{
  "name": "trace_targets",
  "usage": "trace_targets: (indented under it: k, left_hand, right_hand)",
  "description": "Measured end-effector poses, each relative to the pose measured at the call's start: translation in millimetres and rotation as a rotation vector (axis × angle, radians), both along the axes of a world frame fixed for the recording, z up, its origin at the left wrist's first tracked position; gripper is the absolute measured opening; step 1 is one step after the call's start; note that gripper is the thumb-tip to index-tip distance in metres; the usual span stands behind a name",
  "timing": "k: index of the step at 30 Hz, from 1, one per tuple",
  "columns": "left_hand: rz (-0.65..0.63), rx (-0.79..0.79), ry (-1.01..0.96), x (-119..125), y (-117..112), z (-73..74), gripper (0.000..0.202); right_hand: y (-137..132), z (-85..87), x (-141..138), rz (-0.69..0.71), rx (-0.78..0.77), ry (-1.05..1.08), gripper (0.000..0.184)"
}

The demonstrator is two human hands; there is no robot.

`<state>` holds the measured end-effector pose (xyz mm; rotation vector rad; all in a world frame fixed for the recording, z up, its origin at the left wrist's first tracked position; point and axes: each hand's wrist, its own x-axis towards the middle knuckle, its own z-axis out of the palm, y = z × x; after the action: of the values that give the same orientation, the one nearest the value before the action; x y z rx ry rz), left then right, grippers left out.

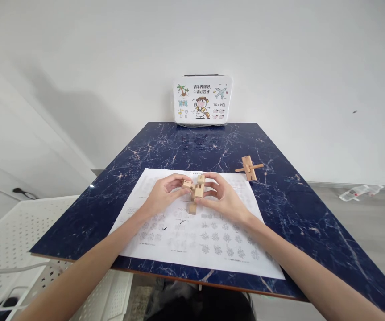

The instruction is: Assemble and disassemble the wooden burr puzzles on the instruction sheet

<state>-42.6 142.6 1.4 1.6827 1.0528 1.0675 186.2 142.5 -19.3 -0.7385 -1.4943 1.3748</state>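
My left hand [163, 193] pinches a small notched wooden block [187, 183] between thumb and fingers. Its end meets a group of light wooden puzzle pieces [199, 192], on which my right hand [221, 194] is closed from the right side. One more wooden piece [192, 208] sticks out toward me below the group; whether it is joined on cannot be made out. Beneath both hands lies a white printed sheet [185, 236] with rows of small diagrams. Fingers hide part of the pieces.
A wooden piece crossed by a thin rod [248, 167] lies at the sheet's right corner. The dark blue marbled table [138, 154] reaches the wall, where a white printed case [202, 100] stands. A white perforated surface [14, 223] is at left, and a plastic bottle [354, 192] lies on the floor.
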Motion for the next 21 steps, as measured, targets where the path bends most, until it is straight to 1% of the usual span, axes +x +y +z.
trace_targets:
  k: [3,6,8,10,13,15,17,19,21]
  left_hand:
    - [0.074,0.041,-0.006,0.7,-1.1,2.7,0.032]
    - [0.117,0.069,-0.03,1.4,-0.5,1.7,0.033]
    - [0.118,0.081,-0.044,2.0,0.8,-0.8,0.031]
    - [0.096,0.072,-0.043,2.9,2.1,-3.3,0.029]
    - [0.04,-0.001,-0.004,4.3,2.3,-4.8,0.033]
    - [-0.008,-0.05,0.045,4.5,1.1,-3.6,0.04]
    - [-0.06,-0.057,0.108,4.0,-0.4,-1.4,0.045]
    - [-0.115,-0.048,0.159,2.9,-1.4,0.7,0.046]
    - [-0.167,-0.055,0.156,1.7,-1.5,1.8,0.047]
  right_hand:
    - [0.7,1.5,1.2,-0.014,-0.078,0.052,0.063]
    - [1.7,5.0,2.0,0.0,-0.188,0.191,0.055]
    - [2.3,6.9,2.1,0.028,-0.231,0.297,0.049]
    - [2.8,7.5,2.0,0.063,-0.237,0.359,0.044]
    - [3.4,6.5,2.4,0.091,-0.214,0.363,0.04]
    - [4.1,5.7,3.3,0.076,-0.205,0.337,0.041]
    - [5.1,5.5,4.8,0.052,-0.193,0.311,0.043]
    - [6.4,5.9,6.5,0.041,-0.165,0.285,0.044]
    - [7.7,6.4,8.2,0.041,-0.131,0.249,0.046]
